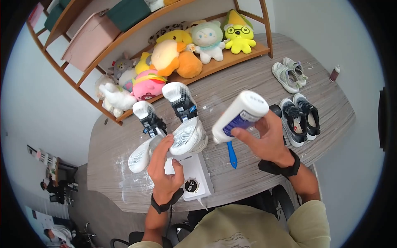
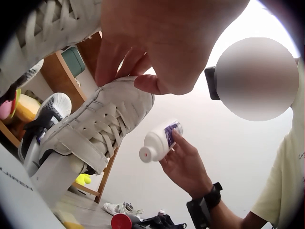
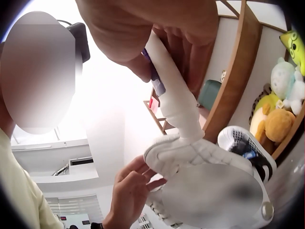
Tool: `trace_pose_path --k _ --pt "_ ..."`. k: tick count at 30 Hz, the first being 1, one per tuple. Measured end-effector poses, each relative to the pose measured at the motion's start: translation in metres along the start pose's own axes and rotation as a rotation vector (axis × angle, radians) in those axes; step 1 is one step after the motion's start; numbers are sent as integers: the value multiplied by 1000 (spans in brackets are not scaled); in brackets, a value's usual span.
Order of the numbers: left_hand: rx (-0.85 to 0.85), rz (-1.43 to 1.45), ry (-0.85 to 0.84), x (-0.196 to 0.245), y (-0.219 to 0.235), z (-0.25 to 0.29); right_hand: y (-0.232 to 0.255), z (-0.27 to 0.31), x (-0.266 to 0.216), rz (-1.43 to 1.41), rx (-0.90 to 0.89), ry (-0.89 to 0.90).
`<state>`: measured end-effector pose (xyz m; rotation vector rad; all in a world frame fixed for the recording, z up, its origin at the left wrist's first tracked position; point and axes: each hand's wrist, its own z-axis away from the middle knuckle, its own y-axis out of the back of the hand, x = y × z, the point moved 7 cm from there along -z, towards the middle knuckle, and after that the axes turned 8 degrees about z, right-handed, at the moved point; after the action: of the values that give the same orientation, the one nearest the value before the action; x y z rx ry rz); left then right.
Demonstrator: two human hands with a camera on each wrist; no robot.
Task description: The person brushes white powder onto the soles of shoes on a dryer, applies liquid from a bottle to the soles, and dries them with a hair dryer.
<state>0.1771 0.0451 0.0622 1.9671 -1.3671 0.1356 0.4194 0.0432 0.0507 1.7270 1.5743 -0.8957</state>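
Observation:
My right hand (image 1: 266,134) grips a white bottle (image 1: 242,113) with a purple label, tilted so its nozzle end points down to the left. In the right wrist view that nozzle overlaps the white sneaker (image 3: 224,157). My left hand (image 1: 163,169) holds the toe of a white lace-up sneaker (image 2: 107,114), thumb on one side and fingers on the other. Its sole (image 1: 186,136) faces up, with glossy streaks across it. A second white sneaker (image 1: 139,158) is beside it, also sole up. Both are by a white shoe dryer (image 1: 198,171) whose display reads 48°C.
Behind are two black-and-white shoes (image 1: 182,101), toes up. A blue-handled brush (image 1: 232,156) lies right of the dryer. Dark sneakers (image 1: 295,124), pale sneakers (image 1: 285,76) and a small bottle (image 1: 335,73) stand at the right. A wooden shelf (image 1: 256,51) with plush toys borders the table's back.

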Motion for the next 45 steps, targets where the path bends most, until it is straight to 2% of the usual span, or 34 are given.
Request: trace_pose_path --k 4,8,17,23,26,29,32,35,37,45 --pt "19 -39 16 0 -3 0 -10 -20 4 -131 -26 -123" --pt "40 -22 43 -1 -5 2 -19 -30 20 -200 9 -152" --pt "-12 -11 54 -8 -3 10 -30 -41 13 -211 -78 -104" --pt "-49 -12 46 -10 -2 11 -28 -49 34 -183 -95 -102" --pt "-48 -9 43 -9 -2 11 -27 -51 58 -201 -84 -214" --pt "-51 -8 33 -6 -1 7 -29 -50 67 -163 -77 -247" --pt "-55 -7 23 -5 -1 6 -25 -46 51 -192 -70 -263" --pt "-44 8 28 -7 0 6 -28 -41 24 -322 -98 -160" --pt "-38 17 41 -8 -1 7 -30 -40 17 -298 -105 -147" --pt "-50 68 54 -6 2 3 -25 -48 54 -278 -31 -160"
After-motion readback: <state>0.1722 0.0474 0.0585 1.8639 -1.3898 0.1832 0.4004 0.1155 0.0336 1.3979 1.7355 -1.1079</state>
